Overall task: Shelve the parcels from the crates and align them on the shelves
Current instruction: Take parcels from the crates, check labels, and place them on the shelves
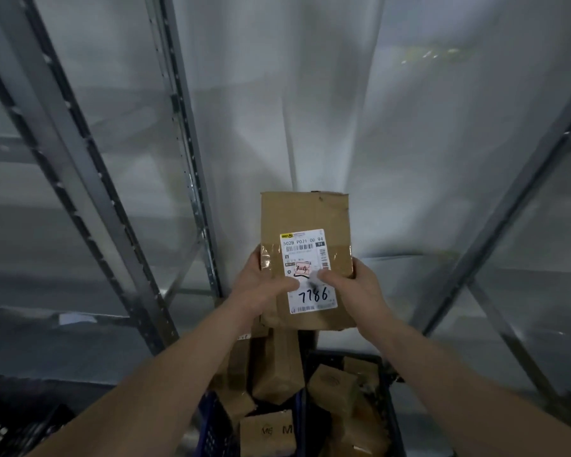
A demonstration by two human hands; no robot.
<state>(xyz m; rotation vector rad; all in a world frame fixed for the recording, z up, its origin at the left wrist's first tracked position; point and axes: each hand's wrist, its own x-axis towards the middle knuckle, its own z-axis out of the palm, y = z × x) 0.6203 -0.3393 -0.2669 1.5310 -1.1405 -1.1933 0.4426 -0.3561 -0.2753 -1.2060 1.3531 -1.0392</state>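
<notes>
Parcel [305,255] of brown cardboard, upright at 6 o'clock of the head view, above the crates [350,407]. Gripped on both side edges: left hand [261,285] at 9 o'clock of it, right hand [360,285] at 3 o'clock, thumbs pressing on white label [309,272] marked 7786. More parcels [277,374] lying below in the crates. Grey shelf uprights [89,179] at 9 o'clock.

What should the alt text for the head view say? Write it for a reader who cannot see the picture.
Both hands hold a brown cardboard parcel upright before grey metal shelving, the left hand and right hand gripping its sides with thumbs on a white shipping label handwritten "7786". Below, dark crates hold more brown parcels.
</notes>
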